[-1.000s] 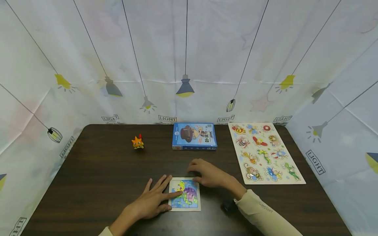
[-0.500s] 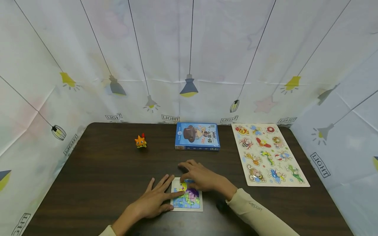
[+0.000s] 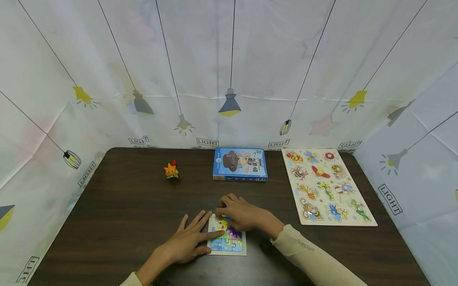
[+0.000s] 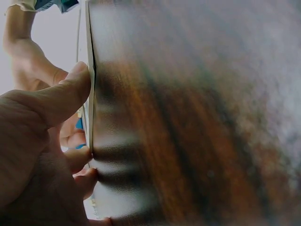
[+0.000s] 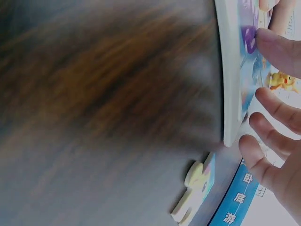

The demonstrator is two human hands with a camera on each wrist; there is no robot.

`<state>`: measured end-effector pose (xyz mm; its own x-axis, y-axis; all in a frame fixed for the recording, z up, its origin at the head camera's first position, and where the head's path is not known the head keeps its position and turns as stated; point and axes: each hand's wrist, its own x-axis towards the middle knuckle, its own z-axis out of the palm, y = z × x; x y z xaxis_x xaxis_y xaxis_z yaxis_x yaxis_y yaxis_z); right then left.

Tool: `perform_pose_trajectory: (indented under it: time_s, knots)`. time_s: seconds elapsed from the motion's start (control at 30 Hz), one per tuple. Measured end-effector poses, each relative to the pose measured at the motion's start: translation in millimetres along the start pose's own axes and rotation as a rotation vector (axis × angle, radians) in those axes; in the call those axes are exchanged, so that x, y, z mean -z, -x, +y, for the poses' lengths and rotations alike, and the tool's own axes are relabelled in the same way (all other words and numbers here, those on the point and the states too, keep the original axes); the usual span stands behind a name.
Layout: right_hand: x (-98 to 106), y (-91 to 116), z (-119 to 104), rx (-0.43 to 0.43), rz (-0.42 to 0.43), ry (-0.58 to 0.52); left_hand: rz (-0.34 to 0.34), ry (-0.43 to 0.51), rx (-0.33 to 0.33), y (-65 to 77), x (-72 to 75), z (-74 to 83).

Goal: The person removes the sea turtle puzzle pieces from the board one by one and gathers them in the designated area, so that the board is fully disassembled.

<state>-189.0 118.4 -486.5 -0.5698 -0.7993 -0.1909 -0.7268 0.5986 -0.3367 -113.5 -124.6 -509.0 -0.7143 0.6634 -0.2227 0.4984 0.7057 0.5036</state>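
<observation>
A small square jigsaw puzzle (image 3: 227,245) in a pale frame lies on the dark table, its picture blue with yellow and purple. My left hand (image 3: 184,242) is spread flat at its left side, index finger across the picture and thumb at the lower left edge. Over the upper part hovers my right hand (image 3: 239,212), covering that area in the head view. In the right wrist view its thumb (image 5: 281,51) touches the purple part, while the other fingers extend past the frame's far end. A loose jigsaw piece (image 5: 197,190) lies on the table beyond the frame.
Behind the hands is a blue game box (image 3: 239,165). To its left stands an orange toy figure (image 3: 171,171). A large pale puzzle board (image 3: 313,200) with insect pictures lies at the right. A patterned curtain (image 3: 200,71) hangs behind the table.
My right hand has moved left from the puzzle's upper right corner to over its upper part. The left hand keeps its place on the puzzle. The head view has shifted slightly.
</observation>
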Motion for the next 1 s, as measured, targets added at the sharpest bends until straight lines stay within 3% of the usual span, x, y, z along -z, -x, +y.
perform_pose_trajectory:
  time_s: [0.27, 0.6, 0.83, 1.0]
  knots:
    - [-5, 0, -1, 0.078, 0.057, -0.026, -0.002, 0.009, 0.010, -1.2, -1.1, -1.3]
    - [-8, 6, 7, 0.025, 0.138, -0.430, 0.015, 0.015, 0.004, -0.5, -2.1, -0.8]
    - [19, 37, 33, -0.076, 0.242, -0.505, 0.016, 0.017, 0.005, -1.0, -1.4, 0.8]
    - [27, 64, 62, -0.150, 0.235, -0.489, 0.025, 0.019, 0.005, 0.0, -1.7, 1.2]
